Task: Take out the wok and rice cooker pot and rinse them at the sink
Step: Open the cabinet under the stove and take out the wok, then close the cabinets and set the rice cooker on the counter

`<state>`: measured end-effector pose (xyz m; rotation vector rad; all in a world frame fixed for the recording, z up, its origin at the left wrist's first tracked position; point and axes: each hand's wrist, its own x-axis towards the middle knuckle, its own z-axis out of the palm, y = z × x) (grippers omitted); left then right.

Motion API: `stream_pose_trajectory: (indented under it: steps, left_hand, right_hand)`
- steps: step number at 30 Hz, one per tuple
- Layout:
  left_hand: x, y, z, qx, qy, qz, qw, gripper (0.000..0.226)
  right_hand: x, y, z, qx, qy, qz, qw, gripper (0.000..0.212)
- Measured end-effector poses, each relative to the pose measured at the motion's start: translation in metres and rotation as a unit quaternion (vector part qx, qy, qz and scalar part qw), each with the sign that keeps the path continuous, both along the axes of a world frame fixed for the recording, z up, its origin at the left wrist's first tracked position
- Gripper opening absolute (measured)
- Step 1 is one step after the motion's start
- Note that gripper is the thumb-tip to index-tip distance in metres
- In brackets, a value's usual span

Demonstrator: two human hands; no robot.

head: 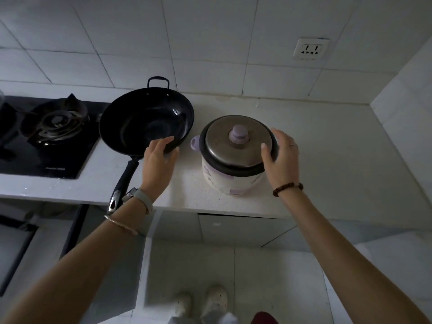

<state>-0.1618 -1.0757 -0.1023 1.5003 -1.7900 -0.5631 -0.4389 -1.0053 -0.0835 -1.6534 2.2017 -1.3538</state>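
Observation:
A black wok [142, 120] with a long dark handle sits on the white counter [327, 160], its handle pointing toward me over the front edge. To its right stands a white and purple rice cooker [231, 176] with a metal lid [236, 141] and purple knob on top. The inner pot is hidden under the lid. My left hand [160, 157] hovers by the wok's near right rim, fingers apart, holding nothing. My right hand [281, 157] is at the cooker's right side, thumb on the lid's edge, fingers curved around the rim.
A black gas hob [46, 136] with a burner lies left of the wok. White tiled wall behind carries a socket [309, 48]. A side wall closes the counter's right end. Cabinet doors and my feet [203, 302] are below.

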Motion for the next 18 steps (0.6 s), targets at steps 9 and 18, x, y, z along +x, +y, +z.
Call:
stream_pose_trajectory:
  steps: [9,18]
  left_hand:
    - [0.095,0.06,0.021,-0.105,-0.149,0.015,0.983,0.043]
    - [0.231,0.164,0.019,-0.099,-0.183,0.105,0.973,0.044]
  right_hand:
    - [0.116,0.016,0.014,-0.002,0.119,0.176,0.977,0.051]
    - [0.272,0.059,0.015,0.009,0.148,0.313,0.938,0.053]
